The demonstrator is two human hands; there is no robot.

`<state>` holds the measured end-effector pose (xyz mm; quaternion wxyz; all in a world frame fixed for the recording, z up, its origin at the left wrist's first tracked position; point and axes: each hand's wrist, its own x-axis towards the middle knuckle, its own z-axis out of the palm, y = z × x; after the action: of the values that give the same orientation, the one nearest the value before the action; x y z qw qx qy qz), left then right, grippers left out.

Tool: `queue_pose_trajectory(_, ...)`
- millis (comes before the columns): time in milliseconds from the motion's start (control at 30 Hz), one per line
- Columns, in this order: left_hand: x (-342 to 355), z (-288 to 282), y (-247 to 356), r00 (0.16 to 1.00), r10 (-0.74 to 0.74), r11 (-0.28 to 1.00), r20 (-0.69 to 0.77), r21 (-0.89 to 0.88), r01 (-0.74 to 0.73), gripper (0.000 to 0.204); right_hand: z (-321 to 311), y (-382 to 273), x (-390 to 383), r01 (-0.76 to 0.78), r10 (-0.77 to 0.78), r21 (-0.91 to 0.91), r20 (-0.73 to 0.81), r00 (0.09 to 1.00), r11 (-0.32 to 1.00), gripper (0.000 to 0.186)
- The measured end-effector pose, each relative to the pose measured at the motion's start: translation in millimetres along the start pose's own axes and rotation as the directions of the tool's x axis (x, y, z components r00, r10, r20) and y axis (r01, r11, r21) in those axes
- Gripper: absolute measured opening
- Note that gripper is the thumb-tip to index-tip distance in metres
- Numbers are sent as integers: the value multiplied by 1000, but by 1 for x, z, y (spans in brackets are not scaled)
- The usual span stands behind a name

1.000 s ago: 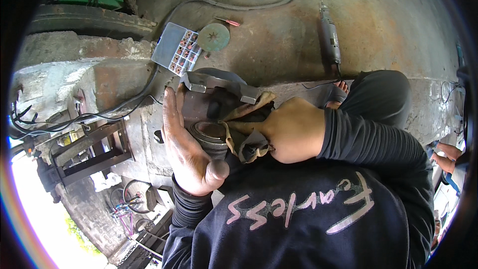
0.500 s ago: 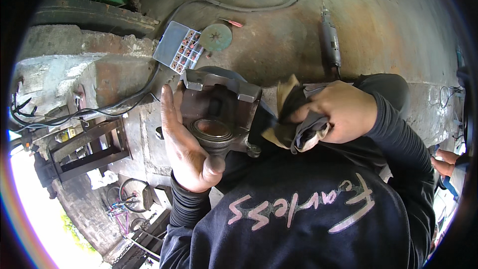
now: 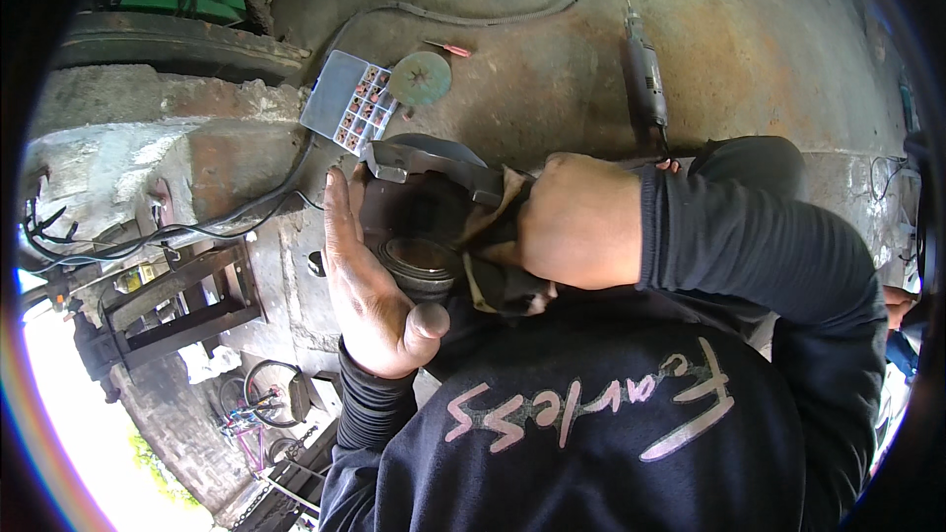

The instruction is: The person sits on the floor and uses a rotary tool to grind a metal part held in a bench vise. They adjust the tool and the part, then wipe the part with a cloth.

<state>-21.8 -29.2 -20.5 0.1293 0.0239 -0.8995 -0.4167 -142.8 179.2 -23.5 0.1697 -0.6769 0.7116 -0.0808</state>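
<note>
A dark metal brake caliper (image 3: 424,189) sits in front of my torso, its round piston (image 3: 419,256) toward me. Along its left side lies my left hand (image 3: 370,286), fingers extended upward and thumb near the piston, holding it. Bunched in my right hand (image 3: 581,222) is a dark rag (image 3: 507,288) with tan edges. That hand is closed and presses the cloth against the caliper's right side, next to the piston. My right fingertips are hidden in the rag and behind the hand.
Beyond the caliper lie an open compartment box (image 3: 340,94) of small parts, a green disc (image 3: 421,79) and a red-handled screwdriver (image 3: 455,49). A grey die grinder (image 3: 645,79) and a hose (image 3: 463,17) are on the floor. A metal frame (image 3: 187,305) and bicycle (image 3: 266,394) stand left.
My right hand has moved left with the rag, from beside the caliper onto its right side. The left hand and caliper stay nearly in place.
</note>
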Motion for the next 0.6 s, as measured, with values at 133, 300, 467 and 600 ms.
queue_pose_trajectory(133,2,0,3,997,-58,998,-40,-41,57,141,-8,4,-29,103,-103,-66,-1,995,993,16)
queue_pose_trajectory(300,4,-3,4,999,-21,996,-42,91,25,138,8,11,-57,-136,168,127,-281,945,982,51)
queue_pose_trajectory(467,8,-2,8,999,-45,983,-4,178,45,136,46,-15,-19,-236,247,76,-376,893,969,61)
queue_pose_trajectory(600,10,2,13,1000,15,981,0,195,-14,133,58,-19,8,-321,318,57,-381,868,945,56)
